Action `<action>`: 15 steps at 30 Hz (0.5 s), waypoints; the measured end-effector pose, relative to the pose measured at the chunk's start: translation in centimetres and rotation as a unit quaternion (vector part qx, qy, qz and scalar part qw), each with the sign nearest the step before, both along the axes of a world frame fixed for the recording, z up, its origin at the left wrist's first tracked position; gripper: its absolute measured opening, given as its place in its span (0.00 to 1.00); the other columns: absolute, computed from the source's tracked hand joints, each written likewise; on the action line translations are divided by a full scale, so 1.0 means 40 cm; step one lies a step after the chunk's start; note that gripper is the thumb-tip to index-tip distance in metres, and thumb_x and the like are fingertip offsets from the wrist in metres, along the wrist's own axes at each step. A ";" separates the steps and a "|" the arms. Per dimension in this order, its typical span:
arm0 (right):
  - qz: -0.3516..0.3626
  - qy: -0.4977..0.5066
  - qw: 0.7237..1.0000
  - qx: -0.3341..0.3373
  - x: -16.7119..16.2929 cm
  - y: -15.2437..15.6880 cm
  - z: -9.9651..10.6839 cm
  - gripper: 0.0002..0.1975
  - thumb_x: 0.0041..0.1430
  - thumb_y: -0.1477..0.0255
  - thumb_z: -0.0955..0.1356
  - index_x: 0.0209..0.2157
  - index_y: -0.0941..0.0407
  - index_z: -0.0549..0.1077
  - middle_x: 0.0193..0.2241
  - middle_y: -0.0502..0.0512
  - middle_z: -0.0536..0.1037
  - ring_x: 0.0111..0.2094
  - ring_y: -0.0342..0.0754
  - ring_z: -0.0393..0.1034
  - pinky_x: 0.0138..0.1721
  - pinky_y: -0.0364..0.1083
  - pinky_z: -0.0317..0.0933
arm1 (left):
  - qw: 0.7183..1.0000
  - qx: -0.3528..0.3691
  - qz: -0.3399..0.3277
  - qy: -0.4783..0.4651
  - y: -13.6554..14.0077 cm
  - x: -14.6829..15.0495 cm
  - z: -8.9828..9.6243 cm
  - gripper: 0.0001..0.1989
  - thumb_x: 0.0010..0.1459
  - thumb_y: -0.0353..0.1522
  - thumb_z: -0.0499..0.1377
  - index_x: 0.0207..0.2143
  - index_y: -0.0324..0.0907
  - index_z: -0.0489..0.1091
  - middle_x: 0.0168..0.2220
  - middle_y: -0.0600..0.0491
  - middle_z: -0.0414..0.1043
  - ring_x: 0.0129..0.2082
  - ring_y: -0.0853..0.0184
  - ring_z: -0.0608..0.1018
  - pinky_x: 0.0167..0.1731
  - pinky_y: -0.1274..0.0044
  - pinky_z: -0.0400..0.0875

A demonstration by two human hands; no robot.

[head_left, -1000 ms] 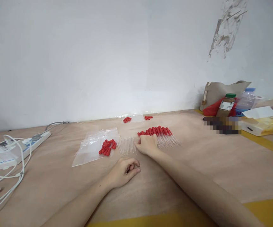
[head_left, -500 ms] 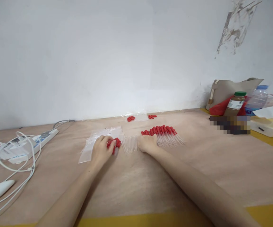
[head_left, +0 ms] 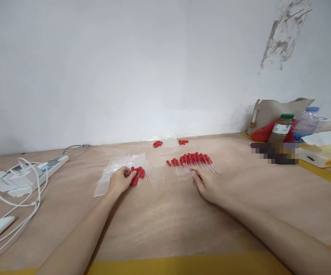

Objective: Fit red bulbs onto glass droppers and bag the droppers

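The soft-looking red rubber bulbs [head_left: 141, 174] lie piled on the near right part of a clear flat plastic bag [head_left: 100, 187], left of a row of thin transparent loose tubes [head_left: 157, 173]. The left hand [head_left: 119, 180] has thumb and fingers drawn together at the pile; whether a bulb is pinched cannot be told. The right hand [head_left: 210, 187] has its fingers bent over the row of red-bulbed clear droppers [head_left: 194, 157]; its grip on any one dropper cannot be told. The bulbs should be light, yielding and non-slip; take hold around the wider body with light pressure. The tubes appear light, stiff and smooth, and are likely fragile if glass; hold near mid-length and apply no bending load. Fingers hide part of the pile and some dropper stems. Individual tube ends are too fine to resolve. Both forearms are cut off at the lower edge.
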State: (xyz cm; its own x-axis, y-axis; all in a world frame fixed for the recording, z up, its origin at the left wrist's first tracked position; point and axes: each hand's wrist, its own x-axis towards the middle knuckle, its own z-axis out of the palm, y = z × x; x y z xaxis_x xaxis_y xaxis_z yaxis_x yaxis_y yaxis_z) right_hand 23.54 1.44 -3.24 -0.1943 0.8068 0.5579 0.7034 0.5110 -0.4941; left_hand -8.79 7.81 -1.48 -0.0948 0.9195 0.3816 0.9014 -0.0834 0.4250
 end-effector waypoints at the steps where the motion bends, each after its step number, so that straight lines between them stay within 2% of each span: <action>1: 0.000 0.010 1.000 0.005 0.005 0.000 -0.011 0.13 0.58 0.73 0.56 0.42 0.59 0.65 0.27 0.55 0.73 0.28 0.46 0.67 0.32 0.44 0.59 | 1.000 0.000 0.001 0.002 -0.002 -0.004 0.004 0.11 0.48 0.41 0.54 0.26 0.42 0.66 0.24 0.55 0.71 0.26 0.66 0.73 0.25 0.79 0.61; 6: -0.009 0.045 0.999 0.017 0.012 0.003 -0.035 0.10 0.57 0.72 0.57 0.35 0.57 0.68 0.29 0.55 0.73 0.30 0.46 0.67 0.32 0.44 0.59 | 0.999 0.032 0.005 0.023 -0.022 -0.021 0.050 0.10 0.47 0.37 0.54 0.31 0.42 0.68 0.25 0.53 0.71 0.25 0.64 0.73 0.24 0.76 0.62; 9: 0.001 0.048 0.999 0.024 0.005 -0.004 -0.026 0.09 0.57 0.71 0.57 0.32 0.58 0.67 0.28 0.55 0.71 0.30 0.46 0.65 0.31 0.44 0.58 | 0.996 0.077 -0.040 -0.018 -0.048 0.018 0.058 0.15 0.50 0.34 0.52 0.40 0.40 0.67 0.31 0.50 0.71 0.26 0.65 0.74 0.27 0.76 0.65; 10: 0.005 0.050 0.998 0.024 0.002 -0.009 -0.021 0.09 0.58 0.71 0.57 0.31 0.57 0.67 0.27 0.54 0.71 0.29 0.45 0.64 0.30 0.43 0.57 | 0.994 0.082 -0.060 -0.033 -0.060 0.044 0.051 0.16 0.52 0.35 0.51 0.43 0.40 0.66 0.34 0.50 0.71 0.28 0.66 0.74 0.28 0.76 0.66; 12: 0.017 0.053 0.998 0.014 -0.007 -0.021 -0.012 0.09 0.58 0.70 0.57 0.31 0.57 0.66 0.26 0.53 0.70 0.27 0.44 0.63 0.29 0.43 0.56 | 0.976 0.063 -0.154 -0.139 -0.089 0.107 0.023 0.16 0.54 0.35 0.50 0.43 0.38 0.67 0.35 0.48 0.71 0.31 0.65 0.75 0.32 0.75 0.67; 15: 0.035 0.051 0.998 0.006 -0.023 -0.040 -0.004 0.10 0.59 0.69 0.57 0.31 0.57 0.67 0.25 0.52 0.71 0.26 0.43 0.63 0.29 0.42 0.55 | 0.930 -0.052 -0.279 -0.232 -0.138 0.201 -0.024 0.15 0.55 0.35 0.51 0.42 0.37 0.67 0.33 0.48 0.73 0.32 0.65 0.76 0.35 0.73 0.68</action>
State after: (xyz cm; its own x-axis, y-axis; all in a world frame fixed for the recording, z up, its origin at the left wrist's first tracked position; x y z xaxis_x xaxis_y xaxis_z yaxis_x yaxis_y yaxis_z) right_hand 22.64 -0.17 -3.41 -0.1922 0.7863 0.5872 0.6123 0.5637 -0.5544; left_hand -0.73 2.29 -2.45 0.2766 0.9044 0.3248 0.4470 -0.4203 0.7896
